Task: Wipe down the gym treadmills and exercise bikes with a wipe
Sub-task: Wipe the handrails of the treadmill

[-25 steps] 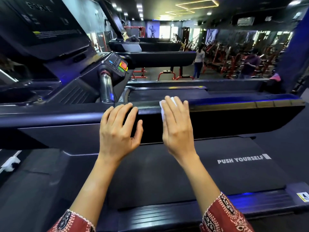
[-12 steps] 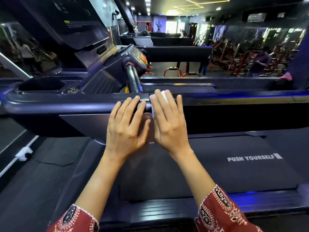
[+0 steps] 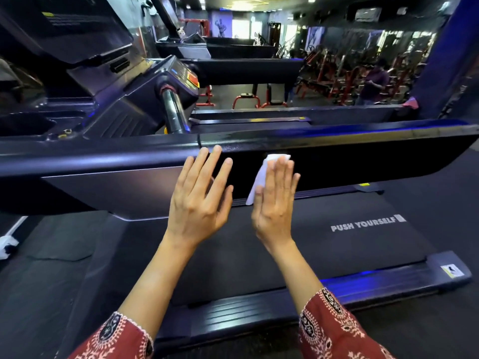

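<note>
Most of the job seems left: only the near treadmill (image 3: 298, 244) is in work, at its side rail (image 3: 363, 161). Right hand (image 3: 274, 203), fingers straight, presses the white wipe (image 3: 260, 177) on the rail; left hand (image 3: 199, 198) lies open beside it, empty.

The long dark plastic side rail (image 3: 350, 141) ahead of me is smooth and glossy, catching blue light along its top edge. The flat grey panel (image 3: 116, 190) under it, to the left, looks matt. The thin white wipe (image 3: 260, 174) is soft and creased, tissue or cloth, I cannot tell which. The black treadmill belt (image 3: 324, 255) nearer me is matt and finely textured. The short handlebar tube (image 3: 173, 112), far left, is shiny polished metal. My red printed sleeves (image 3: 334, 330) are woven cloth.
</note>
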The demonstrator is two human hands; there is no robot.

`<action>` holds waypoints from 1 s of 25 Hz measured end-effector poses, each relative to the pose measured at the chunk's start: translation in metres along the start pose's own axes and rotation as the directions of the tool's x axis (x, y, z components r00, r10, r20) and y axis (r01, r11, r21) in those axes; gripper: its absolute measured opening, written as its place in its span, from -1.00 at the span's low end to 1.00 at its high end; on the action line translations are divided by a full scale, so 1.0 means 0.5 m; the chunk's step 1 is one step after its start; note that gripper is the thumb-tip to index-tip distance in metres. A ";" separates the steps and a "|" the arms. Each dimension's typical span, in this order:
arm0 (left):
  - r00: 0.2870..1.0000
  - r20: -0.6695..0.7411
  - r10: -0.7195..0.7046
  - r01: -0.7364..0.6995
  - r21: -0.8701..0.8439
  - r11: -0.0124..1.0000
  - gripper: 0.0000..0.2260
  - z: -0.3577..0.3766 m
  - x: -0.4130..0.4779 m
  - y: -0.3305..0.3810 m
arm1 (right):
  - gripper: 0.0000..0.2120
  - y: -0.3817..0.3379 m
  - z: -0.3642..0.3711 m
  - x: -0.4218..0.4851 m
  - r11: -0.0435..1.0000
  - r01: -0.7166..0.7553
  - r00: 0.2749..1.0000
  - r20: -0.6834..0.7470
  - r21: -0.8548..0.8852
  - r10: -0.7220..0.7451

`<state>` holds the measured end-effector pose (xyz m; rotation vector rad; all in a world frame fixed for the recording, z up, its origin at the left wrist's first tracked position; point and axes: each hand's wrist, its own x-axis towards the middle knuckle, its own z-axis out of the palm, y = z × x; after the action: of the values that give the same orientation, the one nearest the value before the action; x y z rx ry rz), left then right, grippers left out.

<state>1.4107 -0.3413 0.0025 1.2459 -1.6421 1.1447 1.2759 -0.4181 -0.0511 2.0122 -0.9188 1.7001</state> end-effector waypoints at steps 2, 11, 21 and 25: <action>1.000 0.003 0.000 0.000 0.007 1.000 -0.65 0.014 0.004 0.018 | -0.49 0.035 -0.012 -0.010 0.992 0.124 0.992 0.020 -0.040 -0.123; 1.000 -0.004 0.003 -0.003 -0.044 0.999 -0.64 0.091 0.071 0.144 | -0.53 0.187 -0.095 0.047 0.989 -0.144 0.988 -0.059 0.034 0.146; 1.000 0.010 0.028 -0.027 -0.047 0.999 -0.67 0.181 0.169 0.293 | -0.60 0.375 -0.194 0.104 0.964 -0.257 0.961 -0.084 0.073 0.263; 1.000 0.000 0.013 -0.013 -0.080 0.997 -0.71 0.227 0.226 0.362 | -0.66 0.468 -0.228 0.110 1.000 0.012 0.999 -0.044 -0.019 -0.013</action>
<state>1.2028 -0.4598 0.0360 1.1859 -1.6825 1.0760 1.0387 -0.5294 -0.0057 1.9569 -0.9024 1.7159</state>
